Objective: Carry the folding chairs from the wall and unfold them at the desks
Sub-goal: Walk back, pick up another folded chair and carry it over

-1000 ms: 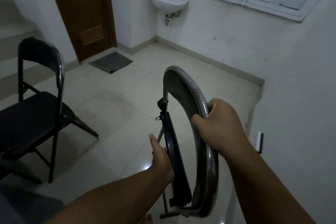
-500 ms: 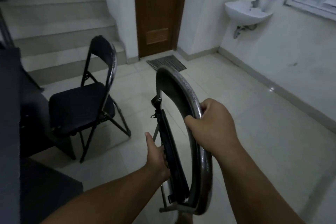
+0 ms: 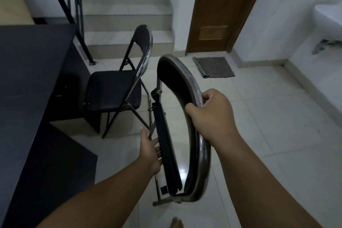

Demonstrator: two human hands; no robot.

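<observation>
Folded chair [image 3: 195, 87] partly hides left hand [image 3: 149, 151], seemingly gripping it.

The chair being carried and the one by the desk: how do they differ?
The carried chair is folded; the desk chair stands unfolded. The left hand and right hand hold the carried chair; the desk chair stands untouched on the floor. Both have black seats and metal frames.

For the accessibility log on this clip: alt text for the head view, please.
A person holds a folded chair, right hand gripping its curved metal back, left hand holding its seat. An unfolded chair stands at a desk on the left; stairs, a brown door and a mat lie beyond.
</observation>
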